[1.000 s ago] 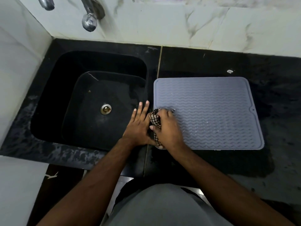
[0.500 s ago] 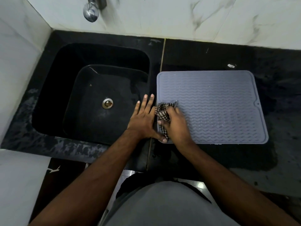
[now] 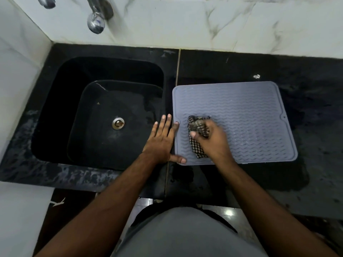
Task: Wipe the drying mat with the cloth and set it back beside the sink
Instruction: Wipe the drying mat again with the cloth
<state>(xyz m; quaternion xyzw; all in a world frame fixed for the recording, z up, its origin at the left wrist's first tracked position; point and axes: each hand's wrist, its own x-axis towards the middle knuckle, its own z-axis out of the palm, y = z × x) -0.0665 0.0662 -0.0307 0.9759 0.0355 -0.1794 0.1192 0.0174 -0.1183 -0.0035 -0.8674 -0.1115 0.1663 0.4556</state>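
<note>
On the silicone drying mat (image 3: 241,115), seven o'clock corner | my right hand (image 3: 211,140) grips checked cloth (image 3: 197,127), wiping | left hand (image 3: 161,140) flat, fingers straight, steadying mat edge | next, I reckon: sweep toward three o'clock.

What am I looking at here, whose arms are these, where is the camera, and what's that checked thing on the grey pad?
No machine here: these are a person's two bare arms. The single picture comes from a wide-angle camera worn on the person's head, looking forward and down, which is why the arms reach in from the bottom edge.

The dark surface is a black stone counter. Sunk into it is a black sink, with a metal tap on the marble wall above. Beside the sink lies a grey drying mat with wavy ridges.

The right hand grips a bunched checked cloth and presses it on the mat. The left hand lies flat, fingers straight, at the mat's edge nearest the sink, its thumb on the mat's near corner, apparently steadying it.
</note>
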